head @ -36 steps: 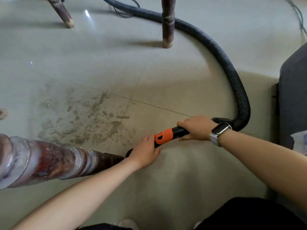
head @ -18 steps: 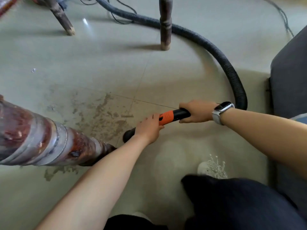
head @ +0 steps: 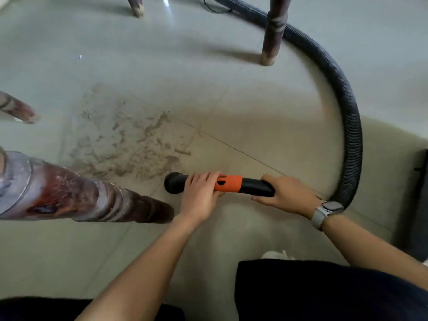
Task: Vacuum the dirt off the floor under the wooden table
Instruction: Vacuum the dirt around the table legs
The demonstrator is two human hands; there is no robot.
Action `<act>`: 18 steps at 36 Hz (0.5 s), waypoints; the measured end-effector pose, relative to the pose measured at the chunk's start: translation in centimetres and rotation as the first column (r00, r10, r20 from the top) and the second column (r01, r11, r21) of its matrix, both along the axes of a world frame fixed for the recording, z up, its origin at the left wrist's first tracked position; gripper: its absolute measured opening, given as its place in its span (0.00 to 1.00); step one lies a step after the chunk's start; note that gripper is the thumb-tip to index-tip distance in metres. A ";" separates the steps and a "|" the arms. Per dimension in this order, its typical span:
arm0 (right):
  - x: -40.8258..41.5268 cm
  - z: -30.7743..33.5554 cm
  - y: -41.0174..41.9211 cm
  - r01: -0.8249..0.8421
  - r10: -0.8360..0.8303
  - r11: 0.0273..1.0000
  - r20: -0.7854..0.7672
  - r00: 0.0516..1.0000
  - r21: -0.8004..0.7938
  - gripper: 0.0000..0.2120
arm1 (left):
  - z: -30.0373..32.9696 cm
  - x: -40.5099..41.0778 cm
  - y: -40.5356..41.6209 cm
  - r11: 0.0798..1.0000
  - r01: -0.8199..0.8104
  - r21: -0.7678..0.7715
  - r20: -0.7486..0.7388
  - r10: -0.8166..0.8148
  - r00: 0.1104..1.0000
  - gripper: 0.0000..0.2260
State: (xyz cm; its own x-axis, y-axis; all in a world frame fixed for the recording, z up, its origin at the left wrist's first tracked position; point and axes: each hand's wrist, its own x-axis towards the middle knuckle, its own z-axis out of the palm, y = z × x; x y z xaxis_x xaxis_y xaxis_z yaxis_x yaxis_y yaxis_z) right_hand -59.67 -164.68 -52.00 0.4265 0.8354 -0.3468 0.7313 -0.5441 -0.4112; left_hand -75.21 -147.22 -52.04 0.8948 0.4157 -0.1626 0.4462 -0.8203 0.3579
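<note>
Item: vacuum nozzle (head: 222,185), black tube with an orange collar, held low and roughly level over the tiled floor (head: 231,100). Its round black mouth points left, just short of the near edge of the dirt.

Item: dirt patch (head: 125,140), tan crumbs and smears across the tile, lying between the nozzle mouth and the table legs. Most of it looks uncollected; the task appears to be at an early stage.

Item: ribbed black hose (head: 347,117), running from the back of the nozzle in a wide arc up and round the far table leg (head: 274,31).

Item: near table leg (head: 81,193), turned wood with worn finish, just left of the nozzle mouth.

Risks, as judged:
1. The hose bends round the far leg; a push further under the table could snag it there and check the stroke.
2. The nozzle mouth sits close to the near leg; a sweep left may knock against it.
3. A mouth held too high would likely scatter crumbs or leave them behind.

Hands: left hand (head: 200,191), fingers wrapped over the tube at the front edge of the orange collar, grasping it. Right hand (head: 287,195), watch on wrist, fingers curled round the black rear end near the hose joint, grasping it.
</note>
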 end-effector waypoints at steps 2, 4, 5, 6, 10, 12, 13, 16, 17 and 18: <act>-0.5 -0.1 -0.5 -0.025 0.025 1.000 -0.012 1.000 -0.001 0.16 | -0.7 -1.2 -1.1 0.998 -0.062 -0.025 0.073 0.064 0.995 0.22; -0.9 -0.3 -1.0 -0.055 0.055 0.998 -0.002 0.998 -0.007 0.18 | -1.5 -2.0 -2.2 0.994 -0.108 -0.025 0.096 0.110 0.989 0.23; -1.2 -0.4 -1.2 -0.068 0.068 0.998 0.009 0.998 -0.013 0.18 | -2.0 -2.3 -2.8 0.992 -0.126 -0.029 0.101 0.128 0.987 0.24; -1.4 -0.6 -1.4 -0.074 0.074 0.997 0.020 0.997 -0.018 0.19 | -2.4 -2.4 -3.3 0.988 -0.147 -0.043 0.102 0.151 0.983 0.25; -1.4 -0.8 -1.6 -0.073 0.075 0.996 0.049 0.996 -0.049 0.18 | -3.4 -2.2 -4.5 0.965 -0.230 -0.128 0.056 0.239 0.969 0.26; -1.2 -0.8 -1.6 -0.063 0.066 0.996 0.045 0.997 -0.060 0.18 | -3.8 -2.1 -4.7 0.961 -0.234 -0.145 0.074 0.247 0.966 0.26; -1.1 -0.8 -1.6 -0.053 0.055 0.997 0.043 0.998 -0.059 0.18 | -3.9 -2.0 -4.7 0.962 -0.234 -0.143 0.078 0.246 0.966 0.26; -1.0 -0.7 -1.9 -0.026 0.028 0.998 0.050 0.998 -0.055 0.18 | -3.9 -1.6 -4.7 0.968 -0.221 -0.122 0.064 0.230 0.971 0.26; -0.9 -0.7 -2.1 -0.017 0.020 0.998 0.052 0.998 -0.053 0.18 | -3.9 -1.5 -4.8 0.970 -0.212 -0.121 0.066 0.221 0.973 0.25; -0.9 -0.7 -2.3 -0.008 0.010 0.999 0.051 0.999 -0.049 0.18 | -4.0 -1.4 -4.8 0.972 -0.202 -0.120 0.072 0.211 0.975 0.25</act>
State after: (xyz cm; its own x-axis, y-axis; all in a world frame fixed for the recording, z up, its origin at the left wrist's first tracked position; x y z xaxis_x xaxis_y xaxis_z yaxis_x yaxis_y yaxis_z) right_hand -60.55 -166.96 -52.74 0.4373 0.8217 -0.3655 0.7555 -0.5561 -0.3463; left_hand -76.57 -152.01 -56.05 0.8040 0.5764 -0.1462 0.5662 -0.6668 0.4846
